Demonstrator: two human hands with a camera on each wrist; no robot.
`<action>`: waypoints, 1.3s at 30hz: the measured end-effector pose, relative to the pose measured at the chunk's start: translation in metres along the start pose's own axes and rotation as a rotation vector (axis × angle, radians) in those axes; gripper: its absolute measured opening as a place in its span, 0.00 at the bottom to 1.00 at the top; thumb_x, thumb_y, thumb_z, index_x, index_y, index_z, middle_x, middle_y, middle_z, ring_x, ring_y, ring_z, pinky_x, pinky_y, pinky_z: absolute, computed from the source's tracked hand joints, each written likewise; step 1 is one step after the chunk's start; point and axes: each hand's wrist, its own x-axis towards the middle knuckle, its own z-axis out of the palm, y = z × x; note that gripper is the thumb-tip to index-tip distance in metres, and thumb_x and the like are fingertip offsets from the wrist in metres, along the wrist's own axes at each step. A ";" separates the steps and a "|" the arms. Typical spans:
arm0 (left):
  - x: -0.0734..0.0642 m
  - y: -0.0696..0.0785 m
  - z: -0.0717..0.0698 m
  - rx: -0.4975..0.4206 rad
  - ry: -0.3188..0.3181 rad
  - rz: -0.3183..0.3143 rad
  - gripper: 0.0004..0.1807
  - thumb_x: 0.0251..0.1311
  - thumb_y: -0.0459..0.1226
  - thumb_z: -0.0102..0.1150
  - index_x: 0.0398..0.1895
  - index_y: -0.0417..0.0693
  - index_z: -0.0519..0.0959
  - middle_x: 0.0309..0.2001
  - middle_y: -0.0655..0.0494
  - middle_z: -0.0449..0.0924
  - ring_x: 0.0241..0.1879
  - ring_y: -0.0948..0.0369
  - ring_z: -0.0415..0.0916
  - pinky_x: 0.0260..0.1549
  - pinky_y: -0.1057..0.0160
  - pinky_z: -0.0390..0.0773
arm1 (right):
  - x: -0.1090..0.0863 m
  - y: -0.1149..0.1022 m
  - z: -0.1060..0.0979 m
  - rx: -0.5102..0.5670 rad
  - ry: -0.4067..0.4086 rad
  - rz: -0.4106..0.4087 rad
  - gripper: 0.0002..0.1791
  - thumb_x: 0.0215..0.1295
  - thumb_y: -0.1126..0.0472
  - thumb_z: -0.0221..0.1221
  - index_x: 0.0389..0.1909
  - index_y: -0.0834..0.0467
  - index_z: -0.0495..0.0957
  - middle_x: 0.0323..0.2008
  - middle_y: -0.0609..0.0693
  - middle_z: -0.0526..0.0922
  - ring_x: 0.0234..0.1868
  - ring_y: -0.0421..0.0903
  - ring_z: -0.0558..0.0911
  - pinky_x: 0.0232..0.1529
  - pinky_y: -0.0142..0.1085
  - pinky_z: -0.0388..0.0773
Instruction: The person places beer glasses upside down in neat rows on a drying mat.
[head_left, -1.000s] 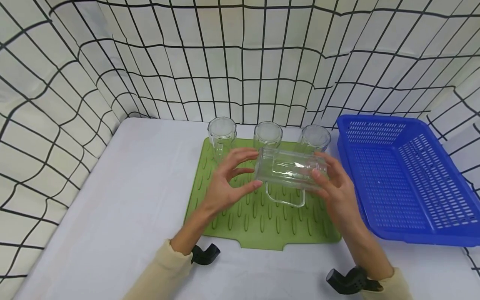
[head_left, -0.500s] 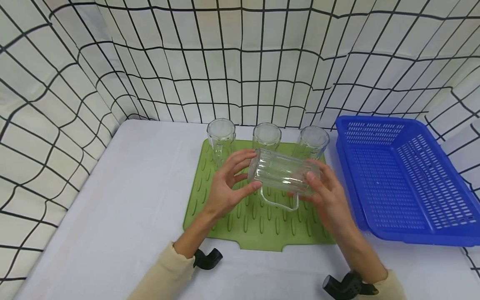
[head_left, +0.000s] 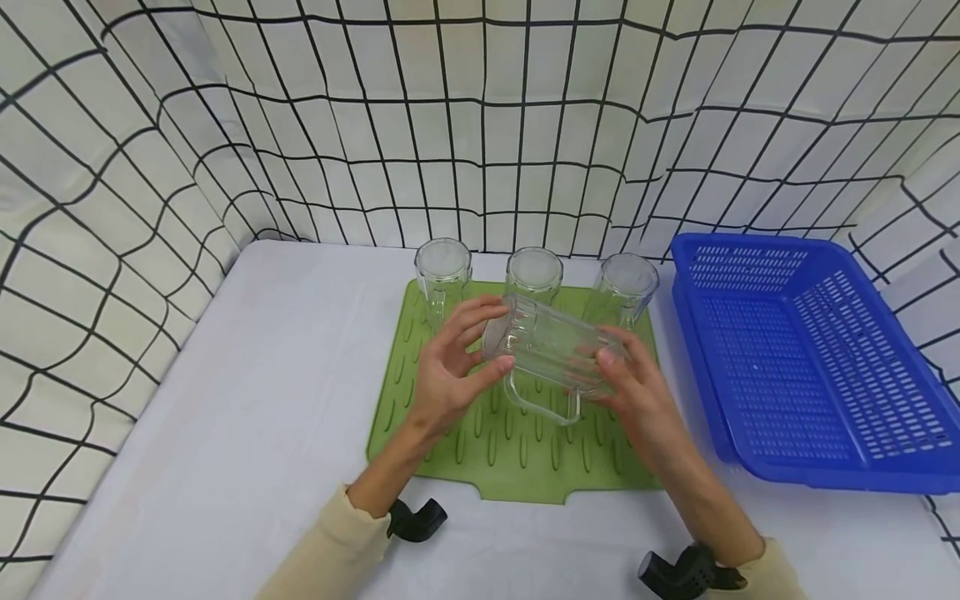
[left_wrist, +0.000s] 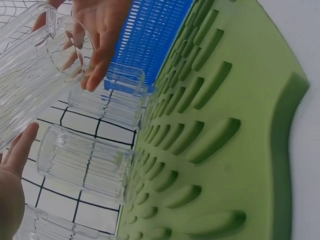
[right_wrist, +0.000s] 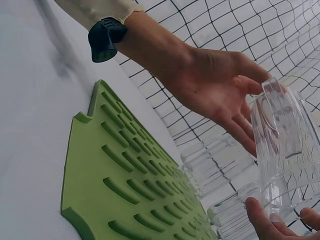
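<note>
A clear glass mug [head_left: 551, 342] is held sideways above a green ridged mat [head_left: 521, 475], its left end a little higher. My left hand [head_left: 450, 371] pinches the left end between thumb and fingers. On the other end, the fingers and thumb of my right hand [head_left: 641, 379] curl round the glass. The mug's handle [head_left: 536, 408] points toward me, under the body. In the right wrist view, the left fingers reach the thick end of the mug [right_wrist: 287, 135]. Three similar mugs, a left one [head_left: 442, 260], a middle one [head_left: 534, 267] and a right one [head_left: 628, 273], stand along the mat's back edge.
A blue perforated plastic basket [head_left: 701, 367] stands right of the mat. White cloth [head_left: 262, 358] covers the table. A black wire grid [head_left: 483, 158] with white sheeting behind it encloses the back and sides.
The mug has shifted left and toward me, and its right end has dipped. My right hand has moved left with it, while the left hand has barely moved.
</note>
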 end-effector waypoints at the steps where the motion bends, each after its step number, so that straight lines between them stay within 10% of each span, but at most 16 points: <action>1: 0.000 0.001 0.000 0.003 0.004 0.003 0.28 0.57 0.29 0.71 0.63 0.39 0.78 0.70 0.47 0.69 0.69 0.50 0.74 0.54 0.59 0.87 | 0.000 0.000 0.000 -0.010 -0.004 0.005 0.20 0.83 0.57 0.47 0.71 0.49 0.65 0.58 0.45 0.83 0.59 0.43 0.84 0.57 0.40 0.83; 5: 0.000 0.006 -0.002 0.022 0.016 0.009 0.27 0.56 0.30 0.71 0.60 0.57 0.83 0.70 0.48 0.70 0.68 0.51 0.74 0.53 0.60 0.87 | -0.001 0.000 0.002 -0.060 -0.028 0.030 0.23 0.83 0.56 0.48 0.74 0.52 0.63 0.63 0.49 0.81 0.62 0.41 0.82 0.59 0.37 0.82; 14: 0.003 0.016 -0.008 0.145 0.010 0.020 0.27 0.55 0.33 0.73 0.58 0.30 0.80 0.69 0.47 0.73 0.61 0.54 0.77 0.49 0.60 0.88 | 0.001 0.005 0.001 -0.116 -0.071 0.024 0.28 0.82 0.58 0.51 0.78 0.56 0.61 0.73 0.65 0.70 0.65 0.41 0.82 0.58 0.35 0.83; 39: 0.003 0.024 -0.028 0.334 -0.015 0.053 0.25 0.54 0.30 0.72 0.58 0.41 0.85 0.69 0.52 0.73 0.69 0.54 0.72 0.58 0.54 0.84 | -0.010 0.021 -0.017 -0.420 -0.029 -0.113 0.29 0.76 0.61 0.60 0.74 0.59 0.67 0.71 0.62 0.74 0.71 0.56 0.75 0.63 0.24 0.76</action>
